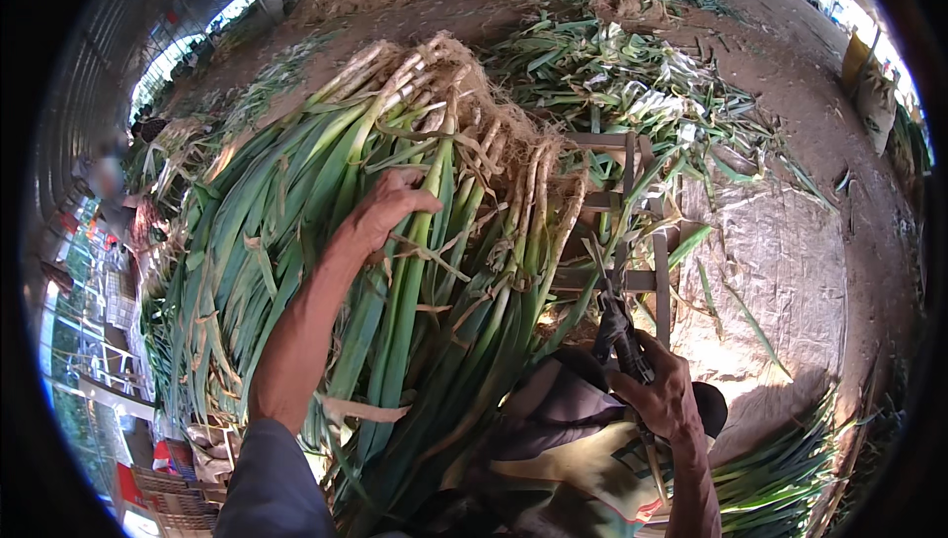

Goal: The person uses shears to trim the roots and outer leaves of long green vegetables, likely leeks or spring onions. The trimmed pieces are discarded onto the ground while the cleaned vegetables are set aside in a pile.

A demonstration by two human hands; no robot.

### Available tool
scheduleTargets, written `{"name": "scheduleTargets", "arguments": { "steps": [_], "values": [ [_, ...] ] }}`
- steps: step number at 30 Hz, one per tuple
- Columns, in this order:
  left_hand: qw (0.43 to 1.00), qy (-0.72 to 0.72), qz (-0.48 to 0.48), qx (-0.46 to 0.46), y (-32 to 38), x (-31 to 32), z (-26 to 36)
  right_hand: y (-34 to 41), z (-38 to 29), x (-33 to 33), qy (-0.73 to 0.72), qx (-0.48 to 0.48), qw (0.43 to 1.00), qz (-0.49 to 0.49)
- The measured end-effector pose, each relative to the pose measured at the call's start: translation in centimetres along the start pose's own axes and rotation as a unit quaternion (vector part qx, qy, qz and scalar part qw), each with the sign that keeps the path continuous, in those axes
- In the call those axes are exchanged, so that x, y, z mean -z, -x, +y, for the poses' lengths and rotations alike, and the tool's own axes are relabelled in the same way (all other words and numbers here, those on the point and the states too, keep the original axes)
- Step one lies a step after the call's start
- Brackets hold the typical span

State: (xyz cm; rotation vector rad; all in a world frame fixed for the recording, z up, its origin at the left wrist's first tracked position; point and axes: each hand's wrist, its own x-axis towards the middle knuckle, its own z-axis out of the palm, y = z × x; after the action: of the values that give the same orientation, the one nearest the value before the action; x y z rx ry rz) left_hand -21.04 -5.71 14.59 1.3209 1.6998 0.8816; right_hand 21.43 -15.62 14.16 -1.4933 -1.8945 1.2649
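A large heap of long green onions with rooted white ends (pixel 370 116) lies before me, leaves hanging towards my body. My left hand (pixel 396 205) is on a green onion stalk (pixel 421 223) in the heap, its thumb across the stalk and its fingers curled, partly hidden. On the right, my right hand (pixel 655 386) grips a dark tool wrapped at the handle (pixel 626 342), with narrow metal tips pointing up and away from me. The kind of tool is not clear. A metal frame (pixel 659 279) stands just beyond it, beside the onion roots.
Trimmed leaves (pixel 637 86) are piled on the dirt floor beyond the frame. A pale sheet (pixel 770 279) lies at the right, with more green onions (pixel 778 471) below it. A woven basket (pixel 167 497) stands at the lower left. Sacks (pixel 870 97) stand at the far right.
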Motion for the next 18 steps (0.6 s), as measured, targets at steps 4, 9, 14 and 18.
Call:
{"name": "scheduleTargets", "arguments": {
  "steps": [4,9,14,18],
  "values": [
    [0.995,-0.063,-0.051,0.066,4.2,-0.6,-1.3,-0.5,-0.4,-0.9,-0.013,0.032,0.999,-0.004],
    [0.991,-0.055,-0.088,0.084,10.6,-2.6,-0.5,-0.7,-1.7,-1.2,-0.022,0.057,0.998,-0.029],
    [0.985,-0.168,-0.024,-0.016,15.5,-4.4,-1.9,-0.9,-1.6,-2.0,0.02,0.077,0.997,-0.012],
    [0.974,-0.22,-0.056,-0.003,14.9,-5.6,-0.8,-0.7,-2.6,-2.2,0.02,0.043,0.999,-0.016]
  ]
}}
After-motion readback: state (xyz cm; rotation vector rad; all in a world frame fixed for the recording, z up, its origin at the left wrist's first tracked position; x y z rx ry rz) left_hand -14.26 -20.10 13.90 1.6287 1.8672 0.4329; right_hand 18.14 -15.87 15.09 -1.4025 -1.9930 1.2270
